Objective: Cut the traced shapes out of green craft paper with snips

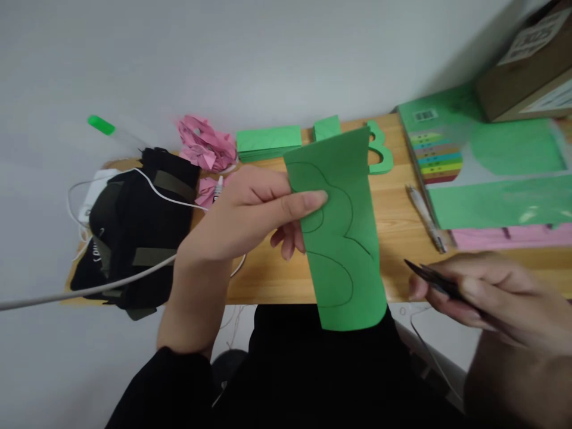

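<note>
A green paper [344,214] with curved pencil outlines is held up above the table's front edge, pinched by my left hand [263,208] at its left side, the thumb lying on top. To the right, apart from the paper, my right hand [496,292] is closed on dark scissors [440,281]. Their blades point left toward the paper and look nearly together; the handles are mostly hidden in the fingers. Behind the paper lies a green cut-out shape [379,156] with rounded curves, partly covered by it.
Green paper stacks [268,142] and crumpled pink paper [206,144] lie along the wall. A black bag [165,220] with cables is at left. A pen [426,219], a green paper pack [491,149] and a cardboard box [527,71] are at right.
</note>
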Demonstrator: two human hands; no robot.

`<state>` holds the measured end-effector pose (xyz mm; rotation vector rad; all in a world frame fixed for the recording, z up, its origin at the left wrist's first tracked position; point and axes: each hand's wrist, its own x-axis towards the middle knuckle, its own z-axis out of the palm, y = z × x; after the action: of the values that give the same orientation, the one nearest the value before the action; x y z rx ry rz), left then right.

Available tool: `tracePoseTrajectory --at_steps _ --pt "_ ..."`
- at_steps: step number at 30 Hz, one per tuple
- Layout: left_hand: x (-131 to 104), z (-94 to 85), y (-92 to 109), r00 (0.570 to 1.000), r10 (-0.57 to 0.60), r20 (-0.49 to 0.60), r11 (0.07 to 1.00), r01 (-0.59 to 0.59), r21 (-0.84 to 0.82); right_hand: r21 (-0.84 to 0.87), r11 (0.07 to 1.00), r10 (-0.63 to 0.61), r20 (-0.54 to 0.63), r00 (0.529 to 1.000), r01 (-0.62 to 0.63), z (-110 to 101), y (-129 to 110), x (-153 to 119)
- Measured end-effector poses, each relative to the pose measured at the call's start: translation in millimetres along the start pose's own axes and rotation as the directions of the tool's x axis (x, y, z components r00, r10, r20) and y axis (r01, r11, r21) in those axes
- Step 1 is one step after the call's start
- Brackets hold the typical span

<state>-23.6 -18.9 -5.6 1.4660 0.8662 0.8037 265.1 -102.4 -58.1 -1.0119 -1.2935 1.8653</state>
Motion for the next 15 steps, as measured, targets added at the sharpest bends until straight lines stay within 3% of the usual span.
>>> tracePoseTrajectory --at_steps 5,8,11,15 --pt "0.6 4.0 1.5 0.999 -0.044 0.004 0.999 0.044 0.021 0.019 1.0 0.006 -0.089 0.996 -0.005 9.8 -1.1 -3.3" --pt "0.9 4.7 0.4 0.999 -0.036 0.01 0.999 0.036 0.029 0.04 0.997 -0.063 -0.177 0.982 0.071 25.3 4.8 -2.4" --pt "0.0 7.5 -2.4 0.998 -0.005 -0.056 0.999 0.007 0.032 0.031 0.99 -0.122 -0.259 0.958 0.135 38.3 12.9 1.1" --pt "-0.5 14.7 -11.0 0.989 0.02 -0.148 0.999 -0.026 -0.038 0.192 0.95 -0.188 -0.277 0.942 0.246 45.9 20.1 12.2"
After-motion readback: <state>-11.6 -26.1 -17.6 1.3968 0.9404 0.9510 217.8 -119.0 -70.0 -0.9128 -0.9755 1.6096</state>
